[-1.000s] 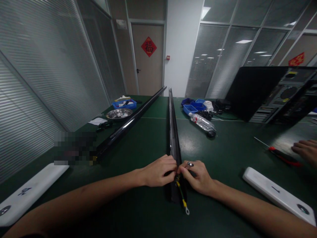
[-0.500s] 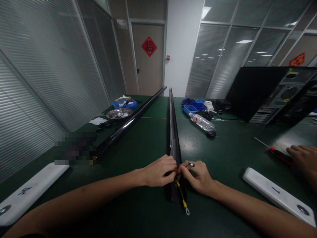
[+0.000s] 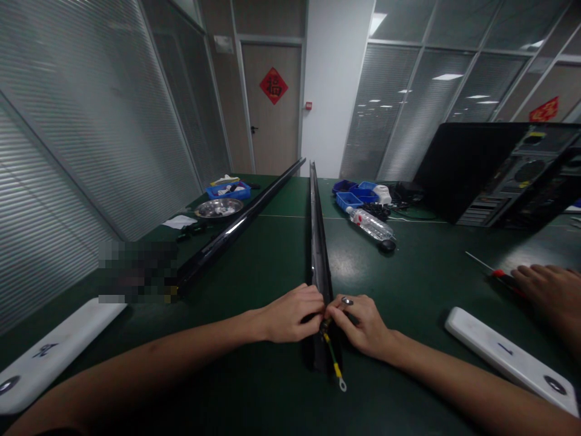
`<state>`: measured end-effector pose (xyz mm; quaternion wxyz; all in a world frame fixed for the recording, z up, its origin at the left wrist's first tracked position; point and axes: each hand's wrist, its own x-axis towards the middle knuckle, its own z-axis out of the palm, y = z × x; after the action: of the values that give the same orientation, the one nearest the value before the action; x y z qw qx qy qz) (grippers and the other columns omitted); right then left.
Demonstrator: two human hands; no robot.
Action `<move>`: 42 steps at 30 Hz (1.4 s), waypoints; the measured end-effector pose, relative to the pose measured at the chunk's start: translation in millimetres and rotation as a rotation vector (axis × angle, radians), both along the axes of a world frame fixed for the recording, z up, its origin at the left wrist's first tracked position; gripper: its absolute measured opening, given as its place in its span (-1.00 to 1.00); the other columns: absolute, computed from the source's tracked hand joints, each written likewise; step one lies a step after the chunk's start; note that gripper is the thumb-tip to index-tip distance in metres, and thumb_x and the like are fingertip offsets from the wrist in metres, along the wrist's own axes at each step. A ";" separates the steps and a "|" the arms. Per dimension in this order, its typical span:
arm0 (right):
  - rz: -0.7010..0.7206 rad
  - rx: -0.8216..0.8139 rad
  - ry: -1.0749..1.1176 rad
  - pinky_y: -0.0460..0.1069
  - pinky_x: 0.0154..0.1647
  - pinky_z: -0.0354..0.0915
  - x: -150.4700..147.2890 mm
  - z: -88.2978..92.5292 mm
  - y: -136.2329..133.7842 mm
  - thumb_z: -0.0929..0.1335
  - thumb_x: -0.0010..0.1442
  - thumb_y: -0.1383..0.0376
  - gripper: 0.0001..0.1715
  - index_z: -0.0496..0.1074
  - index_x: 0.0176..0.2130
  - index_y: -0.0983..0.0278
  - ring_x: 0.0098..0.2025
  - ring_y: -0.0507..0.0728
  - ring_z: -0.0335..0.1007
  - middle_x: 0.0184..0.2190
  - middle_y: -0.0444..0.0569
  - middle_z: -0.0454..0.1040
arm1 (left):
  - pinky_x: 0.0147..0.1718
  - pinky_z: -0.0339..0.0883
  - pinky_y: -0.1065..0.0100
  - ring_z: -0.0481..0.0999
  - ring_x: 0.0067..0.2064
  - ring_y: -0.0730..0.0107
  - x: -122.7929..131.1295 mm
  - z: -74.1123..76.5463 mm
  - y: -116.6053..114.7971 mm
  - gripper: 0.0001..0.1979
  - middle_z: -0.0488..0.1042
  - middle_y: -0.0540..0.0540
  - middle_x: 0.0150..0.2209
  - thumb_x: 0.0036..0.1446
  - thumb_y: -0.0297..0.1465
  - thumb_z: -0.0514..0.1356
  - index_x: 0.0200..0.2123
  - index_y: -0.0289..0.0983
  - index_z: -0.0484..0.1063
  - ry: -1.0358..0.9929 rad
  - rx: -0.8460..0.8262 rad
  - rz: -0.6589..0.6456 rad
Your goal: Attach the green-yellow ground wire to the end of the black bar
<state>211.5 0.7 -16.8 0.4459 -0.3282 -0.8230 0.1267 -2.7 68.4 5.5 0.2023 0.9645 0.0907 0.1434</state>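
A long black channel rail (image 3: 321,254) runs away from me along the table, open side up. At its near end my left hand (image 3: 297,313) is closed, with its fingers curled over the rail's left edge. My right hand (image 3: 361,324), wearing a ring, pinches at the same spot from the right. Their fingertips meet over the channel. A green-and-yellow wire (image 3: 331,350) hangs out below the fingertips, ending in a metal ring terminal (image 3: 342,384). The wire's upper part is hidden by my fingers, where its dark bundle is hard to make out.
A second black rail (image 3: 236,229) lies to the left. Beyond it sit a metal bowl (image 3: 219,209) and a blue tray (image 3: 229,191). At right are a plastic bottle (image 3: 372,225), two white devices (image 3: 508,351) (image 3: 59,357), a computer case (image 3: 503,172), and another person's hand (image 3: 547,287) by a screwdriver (image 3: 497,274).
My right hand has shifted very slightly left, and the ring terminal has swung slightly up. The other person's hand has moved left onto the screwdriver handle. My left hand looks unmoved.
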 end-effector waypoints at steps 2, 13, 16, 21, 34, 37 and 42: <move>0.034 -0.027 0.006 -0.06 -0.37 0.31 0.3 0.5 0.6 0.27 0.50 0.31 -0.66 0.46 -0.33 0.28 -0.45 0.07 0.48 -0.45 -0.05 0.53 | -0.09 0.24 0.25 0.38 -0.18 0.27 0.1 -1.4 0.7 -0.90 0.43 -0.08 -0.28 0.35 -0.47 0.06 -0.25 -0.26 0.34 0.000 0.005 0.001; 0.112 -0.072 0.037 -0.04 -0.31 0.37 2.2 -0.3 4.7 0.24 0.52 0.28 -0.64 0.50 -0.28 0.27 -0.38 0.09 0.49 -0.39 -0.03 0.55 | -0.08 0.23 0.24 0.38 -0.18 0.26 0.5 -1.0 0.1 -0.90 0.43 -0.08 -0.28 0.34 -0.47 0.06 -0.24 -0.27 0.35 -0.020 -0.009 -0.009; 0.130 -0.081 0.042 -0.04 -0.30 0.38 1.9 1.2 5.0 0.23 0.52 0.29 -0.64 0.51 -0.27 0.27 -0.37 0.09 0.49 -0.39 -0.03 0.55 | -0.08 0.23 0.24 0.38 -0.17 0.26 0.3 -1.6 0.1 -0.90 0.43 -0.08 -0.28 0.34 -0.47 0.06 -0.23 -0.27 0.36 -0.013 -0.019 -0.005; 0.153 -0.079 0.049 -0.04 -0.31 0.38 2.4 0.4 6.3 0.21 0.53 0.27 -0.62 0.50 -0.27 0.27 -0.38 0.09 0.48 -0.39 -0.03 0.54 | -0.06 0.24 0.23 0.39 -0.17 0.24 0.0 -1.9 0.5 -0.90 0.46 -0.09 -0.26 0.32 -0.47 0.07 -0.22 -0.26 0.38 -0.012 -0.040 -0.010; 0.137 -0.057 0.016 -0.05 -0.34 0.37 1.8 3.1 4.8 0.20 0.55 0.22 -0.59 0.50 -0.26 0.27 -0.40 0.08 0.47 -0.40 -0.04 0.52 | -0.08 0.26 0.24 0.39 -0.18 0.25 0.4 -1.2 0.5 -0.90 0.44 -0.08 -0.28 0.32 -0.47 0.07 -0.25 -0.26 0.37 -0.019 -0.017 -0.011; 0.049 -0.036 0.021 -0.06 -0.36 0.36 1.7 2.4 2.6 0.24 0.52 0.27 -0.63 0.50 -0.29 0.28 -0.42 0.07 0.49 -0.43 -0.05 0.54 | -0.09 0.27 0.24 0.39 -0.19 0.24 0.4 0.1 0.0 -0.90 0.45 -0.09 -0.28 0.33 -0.47 0.06 -0.25 -0.26 0.36 -0.017 -0.011 -0.007; -0.015 -0.025 0.059 -0.05 -0.39 0.37 0.8 0.1 1.4 0.26 0.49 0.31 -0.67 0.50 -0.30 0.27 -0.46 0.08 0.51 -0.46 -0.04 0.57 | -0.09 0.27 0.24 0.39 -0.18 0.25 0.2 1.9 -0.5 -0.90 0.44 -0.09 -0.28 0.34 -0.47 0.05 -0.22 -0.26 0.36 -0.024 0.000 -0.013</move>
<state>212.3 2.1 -16.8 0.4670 -0.3358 -0.8054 0.1433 -2.5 67.9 7.4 0.2041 0.9633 0.0822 0.1539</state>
